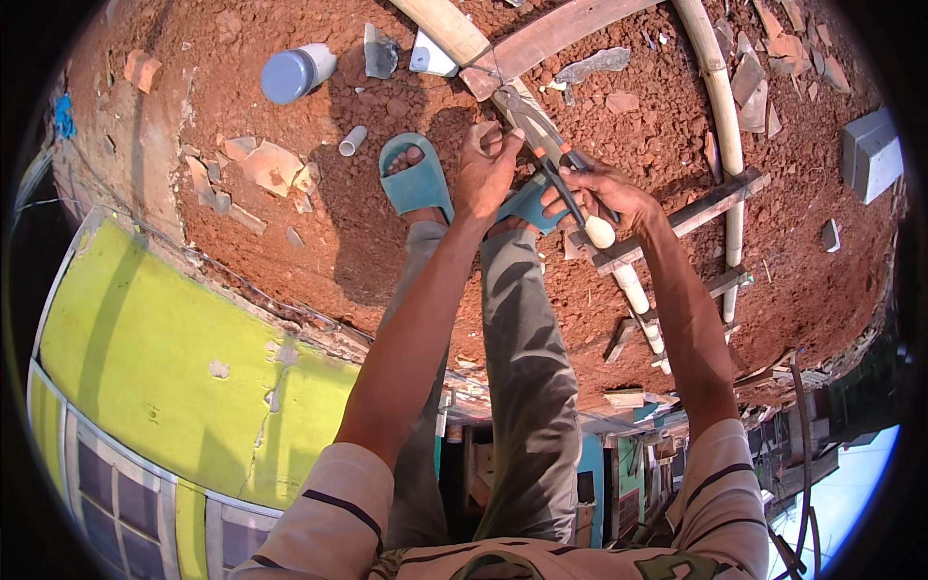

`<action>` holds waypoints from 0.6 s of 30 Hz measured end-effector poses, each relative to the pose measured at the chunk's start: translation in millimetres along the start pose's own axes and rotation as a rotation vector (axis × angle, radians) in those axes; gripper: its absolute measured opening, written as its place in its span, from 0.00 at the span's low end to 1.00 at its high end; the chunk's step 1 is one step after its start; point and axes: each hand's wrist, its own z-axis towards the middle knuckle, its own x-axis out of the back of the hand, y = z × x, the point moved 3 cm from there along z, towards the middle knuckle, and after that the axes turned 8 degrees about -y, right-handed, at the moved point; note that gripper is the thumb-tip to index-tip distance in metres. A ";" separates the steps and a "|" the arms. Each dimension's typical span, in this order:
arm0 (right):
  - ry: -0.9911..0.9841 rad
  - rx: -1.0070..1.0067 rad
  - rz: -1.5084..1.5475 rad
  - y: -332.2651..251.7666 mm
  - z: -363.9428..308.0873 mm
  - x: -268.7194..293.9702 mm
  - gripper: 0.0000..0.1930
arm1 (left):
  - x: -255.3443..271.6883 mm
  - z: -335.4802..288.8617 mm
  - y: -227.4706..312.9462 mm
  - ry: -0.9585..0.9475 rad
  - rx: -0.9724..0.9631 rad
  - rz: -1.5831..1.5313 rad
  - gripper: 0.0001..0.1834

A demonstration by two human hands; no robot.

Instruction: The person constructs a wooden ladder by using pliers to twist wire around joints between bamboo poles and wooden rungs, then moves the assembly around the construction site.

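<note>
My right hand (611, 191) is closed round the dark handles of a pair of long pincers (534, 126) with orange bands. Their metal jaws rest by the end of a wooden crosspiece (570, 34), where thin wire shows at its joint with a bamboo pole (447, 29). Beside the jaws, my left hand (485, 172) has its fingers curled and pinched together; whatever is between them is too small to make out. Under my hands, the pole, a second bamboo pole (717, 97) and a lower wooden crosspiece (691, 220) form a ladder-like frame.
My feet stand in blue-green sandals (416, 179) on red soil (329, 222). Around lie a grey-capped container (290, 75), a short white pipe piece (354, 141), broken tile shards (271, 166) and a pale box-shaped block (872, 155). A yellow-green wall (184, 338) rises at the left.
</note>
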 end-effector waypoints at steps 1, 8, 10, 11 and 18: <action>0.016 0.068 -0.049 -1.7 0.0 -1.1 0.24 | -15.5 -4.6 -10.0 -0.251 0.340 -0.455 0.25; -0.085 0.003 0.005 -3.8 0.5 4.0 0.23 | -34.6 -2.0 -19.4 -0.307 0.397 -0.769 0.22; -0.088 0.007 0.039 -3.4 -1.0 5.9 0.23 | -36.6 -4.5 -14.6 -0.385 0.368 -0.839 0.21; -0.116 0.012 0.068 -5.0 -0.7 5.2 0.23 | -34.1 -1.8 -18.1 -0.381 0.367 -0.836 0.21; -0.087 -0.053 -0.063 -7.9 -4.3 20.7 0.23 | -76.4 12.3 -7.0 -0.440 0.572 -1.156 0.18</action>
